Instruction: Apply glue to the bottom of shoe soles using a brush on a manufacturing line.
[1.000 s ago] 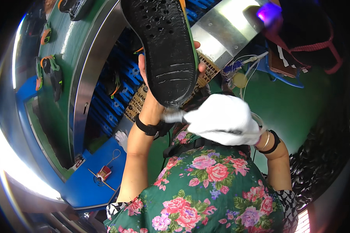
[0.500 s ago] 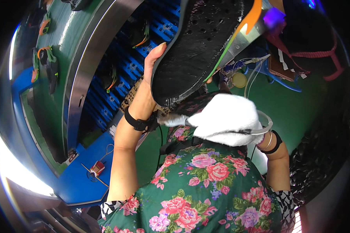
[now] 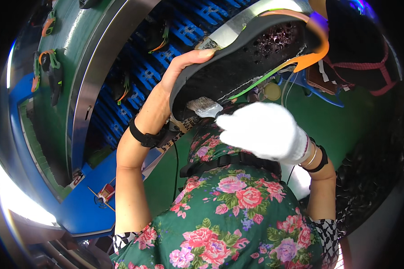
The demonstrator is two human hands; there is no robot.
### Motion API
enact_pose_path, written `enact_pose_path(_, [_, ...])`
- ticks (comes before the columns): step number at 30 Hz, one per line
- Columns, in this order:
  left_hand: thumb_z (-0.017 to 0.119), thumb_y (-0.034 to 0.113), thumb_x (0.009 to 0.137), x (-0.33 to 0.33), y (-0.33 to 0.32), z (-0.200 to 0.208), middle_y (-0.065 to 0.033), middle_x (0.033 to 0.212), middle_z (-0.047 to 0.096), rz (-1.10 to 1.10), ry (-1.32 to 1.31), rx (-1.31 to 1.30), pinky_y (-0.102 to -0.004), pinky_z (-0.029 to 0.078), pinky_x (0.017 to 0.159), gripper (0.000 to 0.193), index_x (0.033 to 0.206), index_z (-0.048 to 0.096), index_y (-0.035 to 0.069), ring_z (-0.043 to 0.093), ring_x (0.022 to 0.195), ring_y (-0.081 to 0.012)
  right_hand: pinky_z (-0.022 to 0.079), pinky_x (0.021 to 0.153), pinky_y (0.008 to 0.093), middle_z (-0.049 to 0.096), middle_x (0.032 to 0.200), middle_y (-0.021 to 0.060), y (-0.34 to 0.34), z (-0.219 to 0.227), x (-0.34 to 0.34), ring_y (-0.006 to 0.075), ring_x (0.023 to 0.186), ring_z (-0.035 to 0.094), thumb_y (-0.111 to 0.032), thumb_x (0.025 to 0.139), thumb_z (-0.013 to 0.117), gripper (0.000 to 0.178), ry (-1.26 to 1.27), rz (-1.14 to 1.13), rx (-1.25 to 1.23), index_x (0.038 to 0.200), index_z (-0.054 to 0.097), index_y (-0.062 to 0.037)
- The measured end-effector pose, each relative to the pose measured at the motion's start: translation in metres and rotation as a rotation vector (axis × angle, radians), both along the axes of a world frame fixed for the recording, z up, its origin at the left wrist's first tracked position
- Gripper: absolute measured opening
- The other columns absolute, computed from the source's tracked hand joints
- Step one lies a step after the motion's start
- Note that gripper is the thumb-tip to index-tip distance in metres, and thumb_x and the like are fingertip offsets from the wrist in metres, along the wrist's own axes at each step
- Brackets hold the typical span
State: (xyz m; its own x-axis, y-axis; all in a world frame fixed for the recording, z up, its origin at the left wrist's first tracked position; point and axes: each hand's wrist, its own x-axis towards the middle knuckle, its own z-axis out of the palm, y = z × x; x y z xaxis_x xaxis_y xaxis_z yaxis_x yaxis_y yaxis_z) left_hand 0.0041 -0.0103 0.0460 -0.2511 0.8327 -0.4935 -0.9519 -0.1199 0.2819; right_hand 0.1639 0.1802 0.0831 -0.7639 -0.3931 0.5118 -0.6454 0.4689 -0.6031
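The black sole (image 3: 238, 67) has tilted; the brush (image 3: 205, 107) now overlaps its near end. Left grip (image 3: 174, 74) pinches sole, right grip (image 3: 262, 132) brush; better stroke evenly.

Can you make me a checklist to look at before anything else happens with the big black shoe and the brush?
1. Left grip has the black shoe: ok, thumb along its edge.
2. Right grip has the brush: ok, the bristly end pokes out past the fingers.
3. Both hands gloved: not ok, the right wears a white glove but the left is bare.
4. Orange strap away from the brush: ok, they are at opposite ends of the shoe.
5. Bristles touching the shoe: cannot tell, they overlap in this one view.
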Motion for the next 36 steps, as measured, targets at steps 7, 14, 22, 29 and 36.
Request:
enact_pose_path(7, [0.062,0.034,0.092,-0.007,-0.009,-0.021,-0.0194,0.115,0.072,0.047,-0.019,0.139,-0.0393,0.059,0.088,0.050,0.125,0.065,-0.003,0.072,0.095,-0.0282,0.056,0.068,0.0345,0.075,0.104,0.0067,-0.001,-0.011,-0.011,0.0239,0.081,0.068,-0.009,0.077,0.080,0.028,-0.076,-0.032,-0.191,0.105,0.077,-0.0114])
enact_pose_path(14, [0.053,0.050,0.094,-0.005,0.001,-0.053,-0.0256,0.138,0.056,0.245,0.055,0.099,-0.0569,0.050,0.100,0.069,0.142,0.050,0.001,0.063,0.116,-0.0407,0.057,0.077,0.0334,0.076,0.097,0.0126,-0.008,-0.010,-0.003,0.0225,0.084,0.072,0.000,0.078,0.080,0.016,-0.241,-0.245,-0.453,0.094,0.078,-0.0028])
enact_pose_path(22, [0.045,0.055,0.099,0.019,0.012,-0.043,-0.0256,0.141,0.054,0.269,-0.204,0.295,-0.0603,0.050,0.100,0.073,0.148,0.044,0.001,0.062,0.118,-0.0451,0.056,0.080,0.0330,0.076,0.096,0.0156,0.014,-0.007,-0.012,0.0223,0.086,0.073,0.003,0.078,0.077,0.014,-0.420,-0.404,-0.507,0.092,0.076,0.0002])
enact_pose_path(29, [0.043,0.058,0.097,0.045,0.013,-0.031,-0.0285,0.125,0.063,0.173,-0.131,0.220,-0.0556,0.057,0.090,0.076,0.143,0.049,-0.002,0.068,0.101,-0.0468,0.058,0.074,0.0322,0.076,0.096,0.0113,0.061,0.006,-0.064,0.0231,0.083,0.073,-0.001,0.080,0.077,0.019,0.081,-0.596,-0.221,0.099,0.078,-0.0026])
enact_pose_path(36, [0.041,0.055,0.099,0.033,-0.009,-0.071,-0.0305,0.145,0.050,0.336,-0.184,0.224,-0.0703,0.048,0.098,0.074,0.152,0.041,0.004,0.062,0.113,-0.0521,0.055,0.076,0.0373,0.075,0.099,0.0115,-0.009,-0.004,0.007,0.0247,0.084,0.069,-0.004,0.084,0.074,0.023,-0.139,-0.201,-0.221,0.106,0.076,-0.0057])
